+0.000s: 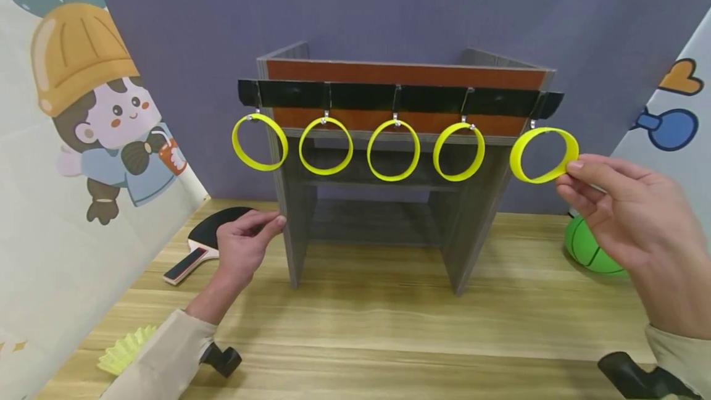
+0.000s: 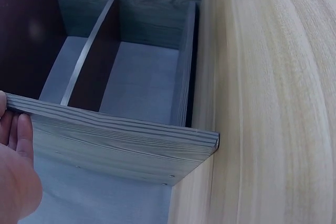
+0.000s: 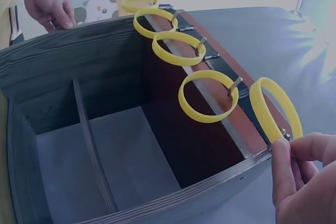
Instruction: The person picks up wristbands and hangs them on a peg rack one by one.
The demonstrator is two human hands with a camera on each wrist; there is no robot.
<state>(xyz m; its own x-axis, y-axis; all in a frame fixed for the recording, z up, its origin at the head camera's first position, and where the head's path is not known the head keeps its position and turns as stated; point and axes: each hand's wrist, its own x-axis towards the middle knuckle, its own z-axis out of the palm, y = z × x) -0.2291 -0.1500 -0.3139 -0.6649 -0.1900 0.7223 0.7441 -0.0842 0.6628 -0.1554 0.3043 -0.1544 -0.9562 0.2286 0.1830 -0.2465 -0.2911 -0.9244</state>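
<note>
Several yellow silicone wristbands (image 1: pixel 393 176) hang in a row from small metal hooks along a black strip (image 1: pixel 361 95) on the front of a grey wooden shelf (image 1: pixel 478 215). My right hand (image 1: pixel 639 202) pinches the rightmost wristband (image 1: pixel 516 159) by its lower right side, between thumb and forefinger; its top overlaps the last hook. In the right wrist view this same wristband (image 3: pixel 264 114) stands tilted beside the others. On the other side, my left hand (image 1: pixel 247 242) holds the front edge of the left side panel (image 2: pixel 115 121) between thumb and fingers.
A table tennis paddle (image 1: pixel 191 262) lies left of the shelf, partly behind my left hand. A yellow pleated object (image 1: pixel 126 350) rests near the left sleeve. To the right sits a green ball (image 1: pixel 591 249), partly hidden by my right hand. Behind the shelf rises a grey-purple wall (image 1: pixel 389 5).
</note>
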